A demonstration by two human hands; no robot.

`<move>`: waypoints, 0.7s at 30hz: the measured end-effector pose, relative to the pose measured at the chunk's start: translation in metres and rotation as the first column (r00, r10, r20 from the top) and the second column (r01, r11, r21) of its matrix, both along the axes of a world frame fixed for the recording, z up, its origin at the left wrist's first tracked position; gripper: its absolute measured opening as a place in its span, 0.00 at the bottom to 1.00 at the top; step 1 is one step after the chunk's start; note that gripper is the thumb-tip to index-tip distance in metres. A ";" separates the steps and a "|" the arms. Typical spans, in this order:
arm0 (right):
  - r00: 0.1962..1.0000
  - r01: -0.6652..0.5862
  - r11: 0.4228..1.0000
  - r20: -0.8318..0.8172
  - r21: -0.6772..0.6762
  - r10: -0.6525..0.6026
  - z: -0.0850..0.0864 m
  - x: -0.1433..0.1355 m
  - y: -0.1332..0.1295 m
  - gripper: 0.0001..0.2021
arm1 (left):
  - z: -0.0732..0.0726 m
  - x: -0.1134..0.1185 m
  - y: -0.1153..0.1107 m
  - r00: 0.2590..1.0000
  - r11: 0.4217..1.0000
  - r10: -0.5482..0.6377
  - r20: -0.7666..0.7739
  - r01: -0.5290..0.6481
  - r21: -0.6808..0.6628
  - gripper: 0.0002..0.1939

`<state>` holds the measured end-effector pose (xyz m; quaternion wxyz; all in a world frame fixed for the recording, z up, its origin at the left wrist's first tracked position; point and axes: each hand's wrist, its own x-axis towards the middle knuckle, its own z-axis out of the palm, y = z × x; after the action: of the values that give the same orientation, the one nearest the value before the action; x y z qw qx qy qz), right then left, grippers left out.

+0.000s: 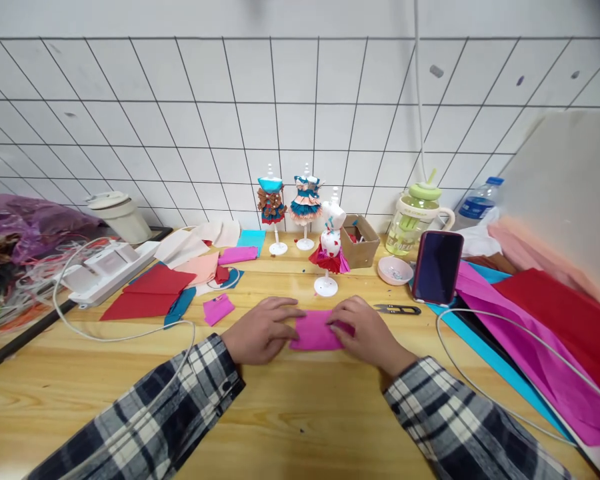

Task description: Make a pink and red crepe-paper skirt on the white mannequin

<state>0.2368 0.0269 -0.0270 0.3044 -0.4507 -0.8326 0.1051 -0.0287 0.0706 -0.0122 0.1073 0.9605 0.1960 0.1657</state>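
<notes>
A folded magenta piece of cloth (316, 331) lies flat on the wooden table between my hands. My left hand (265, 331) rests at its left edge, fingers apart and fingertips touching it. On the right, my right hand (365, 332) has its thumb and fingers pinched on the cloth's right part. Just behind stands a small white dress form (326, 287) with a red and magenta skirt. Two more dressed forms, one with a teal and brown dress (271, 200) and one with a teal and peach dress (306, 200), stand farther back. Black thread snips (398, 309) lie right of my right hand.
Red cloth (150, 293), a small magenta scrap (219, 309) and a power strip (113, 270) are on the left. A cardboard box (363, 247), pink bowl (395, 271), phone (437, 268), green-lidded cup (413, 220) and long coloured fabrics (530, 340) are on the right. Cables cross both sides.
</notes>
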 end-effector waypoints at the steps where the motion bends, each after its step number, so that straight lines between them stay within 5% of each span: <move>1: 0.999 -0.017 0.999 0.038 -0.028 0.018 -0.001 -0.001 0.000 0.07 | 0.000 -0.001 0.002 1.000 1.000 0.014 0.010 -0.014 -0.001 0.19; 7: 0.992 -0.023 0.993 0.120 -0.112 0.037 0.003 0.002 -0.005 0.10 | 0.003 -0.022 0.015 0.963 0.972 0.227 0.149 -0.233 0.027 0.16; 11: 0.981 0.041 0.986 0.192 -0.161 -0.009 0.014 0.004 -0.021 0.15 | 0.009 -0.035 0.014 0.960 0.966 0.256 0.117 -0.258 0.007 0.12; 17: 0.947 0.058 0.976 0.322 -0.209 0.013 0.013 -0.014 -0.038 0.10 | 0.005 -0.007 -0.011 0.983 0.974 0.184 0.025 -0.179 -0.138 0.25; 21: 0.947 0.059 0.973 0.321 -0.225 0.016 0.011 -0.019 -0.037 0.11 | 0.001 0.005 -0.018 0.981 0.967 0.190 -0.050 -0.196 -0.163 0.19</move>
<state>0.2176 -0.0106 -0.0158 0.1114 -0.5033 -0.8480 0.1236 -0.0234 0.0527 -0.0111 0.1675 0.9272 0.3035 0.1419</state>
